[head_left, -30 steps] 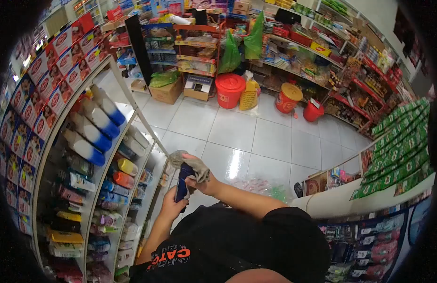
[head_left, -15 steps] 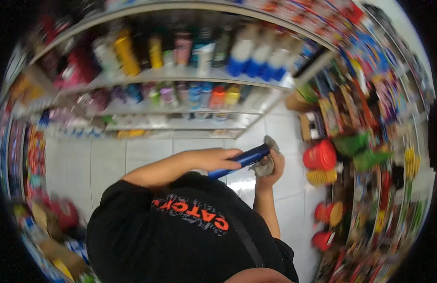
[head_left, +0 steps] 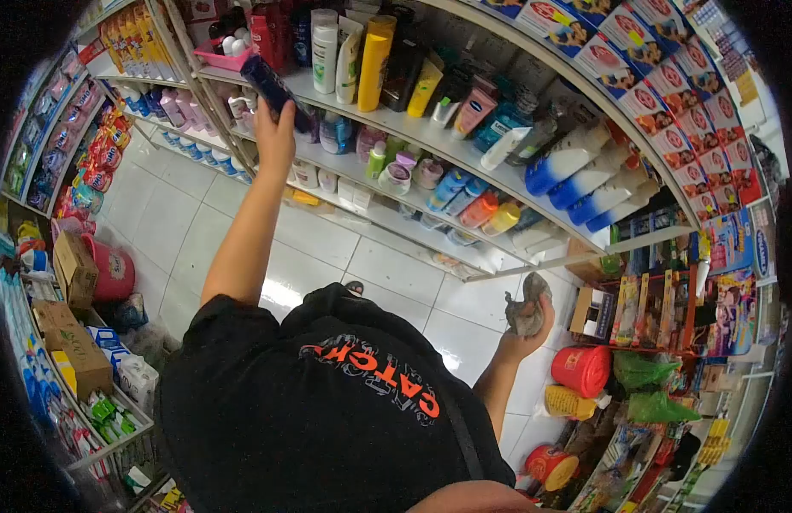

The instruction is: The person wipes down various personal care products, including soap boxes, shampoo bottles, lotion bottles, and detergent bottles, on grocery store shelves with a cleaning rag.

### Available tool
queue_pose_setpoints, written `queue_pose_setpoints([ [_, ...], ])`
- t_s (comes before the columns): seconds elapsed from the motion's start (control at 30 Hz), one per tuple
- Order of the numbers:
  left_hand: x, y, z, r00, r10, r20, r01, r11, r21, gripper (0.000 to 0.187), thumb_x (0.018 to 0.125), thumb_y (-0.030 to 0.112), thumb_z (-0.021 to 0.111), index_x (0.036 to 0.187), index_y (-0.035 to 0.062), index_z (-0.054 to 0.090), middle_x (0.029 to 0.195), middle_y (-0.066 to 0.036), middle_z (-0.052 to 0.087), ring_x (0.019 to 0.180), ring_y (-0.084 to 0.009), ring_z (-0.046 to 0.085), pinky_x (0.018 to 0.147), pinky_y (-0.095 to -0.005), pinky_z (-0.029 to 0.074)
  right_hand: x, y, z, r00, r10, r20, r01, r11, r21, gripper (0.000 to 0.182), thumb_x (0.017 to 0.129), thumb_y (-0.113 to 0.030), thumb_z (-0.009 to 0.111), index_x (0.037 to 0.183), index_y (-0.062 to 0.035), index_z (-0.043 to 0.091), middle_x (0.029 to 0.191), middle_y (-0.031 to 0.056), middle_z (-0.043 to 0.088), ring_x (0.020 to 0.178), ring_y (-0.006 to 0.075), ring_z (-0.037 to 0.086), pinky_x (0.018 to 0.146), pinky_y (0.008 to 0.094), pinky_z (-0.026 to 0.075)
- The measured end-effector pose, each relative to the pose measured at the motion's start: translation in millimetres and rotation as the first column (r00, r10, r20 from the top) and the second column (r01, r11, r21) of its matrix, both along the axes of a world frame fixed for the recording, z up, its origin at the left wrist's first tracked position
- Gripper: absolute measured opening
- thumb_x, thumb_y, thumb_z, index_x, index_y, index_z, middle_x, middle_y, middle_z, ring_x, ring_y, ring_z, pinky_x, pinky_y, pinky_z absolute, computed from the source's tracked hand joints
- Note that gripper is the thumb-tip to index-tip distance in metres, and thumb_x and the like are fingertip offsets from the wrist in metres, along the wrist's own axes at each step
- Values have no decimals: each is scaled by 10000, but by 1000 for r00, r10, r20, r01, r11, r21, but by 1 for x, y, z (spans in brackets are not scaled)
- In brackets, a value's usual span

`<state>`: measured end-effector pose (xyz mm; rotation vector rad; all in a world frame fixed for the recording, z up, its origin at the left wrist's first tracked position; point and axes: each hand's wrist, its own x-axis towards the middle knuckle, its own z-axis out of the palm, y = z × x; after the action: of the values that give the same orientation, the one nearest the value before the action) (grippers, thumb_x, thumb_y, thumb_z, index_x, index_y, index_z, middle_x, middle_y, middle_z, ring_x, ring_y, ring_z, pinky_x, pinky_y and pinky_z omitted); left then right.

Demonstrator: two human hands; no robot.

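My left hand (head_left: 276,132) is closed around a dark blue bottle (head_left: 269,84), held tilted at the front edge of the upper shelf (head_left: 327,96), near a pink tray (head_left: 223,56). White, yellow and black bottles stand on that shelf to the right of the hand. Over the floor tiles on the right, my right hand (head_left: 532,329) grips a crumpled grey cloth (head_left: 524,306).
Lower shelves hold small colourful bottles (head_left: 396,175). Blue-and-white bottles (head_left: 567,162) stand at the shelf's right end. A red bucket (head_left: 581,368) and a yellow container (head_left: 571,402) are on the right. Cardboard boxes (head_left: 79,346) and a pink bin (head_left: 112,267) are on the left.
My left hand has moved up and left to the shelf with the dark blue bottle. My right hand, holding the cloth, has moved right and slightly down, away from the bottle.
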<state>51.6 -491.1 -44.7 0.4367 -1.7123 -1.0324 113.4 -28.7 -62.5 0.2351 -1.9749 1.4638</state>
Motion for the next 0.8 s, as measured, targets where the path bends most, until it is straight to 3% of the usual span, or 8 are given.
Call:
queue_pose_setpoints([
  [0.1,-36,-68,-27,981,89,172,-63,987,-151,445,789,215,580,1158,9,443,925,-172,530,841,-291,526,749,-360,414,-3,-9,2,1000,16,-2,-16,1000,16,271,792,6,528,1062,-16,518,1033,130,494,943,229,510,826,328,424],
  [0.13,-45,-77,-24,977,74,198,-59,995,-79,498,773,241,594,1186,13,435,976,-203,535,883,-332,522,773,-384,410,-4,-12,4,1000,9,-16,-8,999,48,271,794,2,529,1064,-17,517,1035,127,494,941,223,512,823,326,426],
  [0.27,-70,-91,-9,945,174,278,-127,975,-180,499,781,243,586,1185,-6,431,1051,-226,548,986,-342,523,825,-382,406,-5,-12,5,993,38,109,-29,996,-83,257,803,-14,524,1061,-14,516,1027,102,496,936,197,516,800,298,434],
  [0.37,-89,-100,-14,953,157,258,-98,969,-228,477,782,231,594,1152,-29,444,1024,-205,568,970,-323,542,826,-360,412,-6,-14,-2,988,-53,143,60,997,-46,259,808,-19,518,1067,-10,511,1033,109,510,942,202,518,803,292,432],
  [0.47,-94,-87,-2,977,52,205,-35,996,-84,429,776,210,609,1096,-35,462,994,-202,576,954,-297,555,815,-347,418,-6,-15,-3,981,2,196,40,977,-212,261,813,-24,514,1072,-4,505,1056,130,520,960,214,519,814,293,429],
  [0.57,-102,-87,-7,983,70,168,-70,998,-10,404,766,200,627,1051,-35,466,961,-202,574,935,-283,557,813,-338,417,-9,-11,3,977,-53,208,101,969,-227,265,816,-30,508,1078,8,495,1086,153,516,978,228,519,831,308,426],
  [0.67,-104,-96,-24,984,88,153,-73,992,-102,424,743,224,654,1021,-34,464,995,-203,540,922,-298,536,809,-345,416,-13,-14,12,969,-77,233,139,955,-262,285,817,-25,497,1098,14,476,1087,161,515,975,237,524,795,325,462],
  [0.8,-82,-108,-32,926,346,149,-317,930,-186,523,701,284,692,1041,-38,461,1047,-203,490,937,-314,496,827,-361,396,-17,-26,13,977,-67,202,119,960,-255,304,806,-5,494,1107,15,471,1094,173,512,964,243,536,783,332,475],
])
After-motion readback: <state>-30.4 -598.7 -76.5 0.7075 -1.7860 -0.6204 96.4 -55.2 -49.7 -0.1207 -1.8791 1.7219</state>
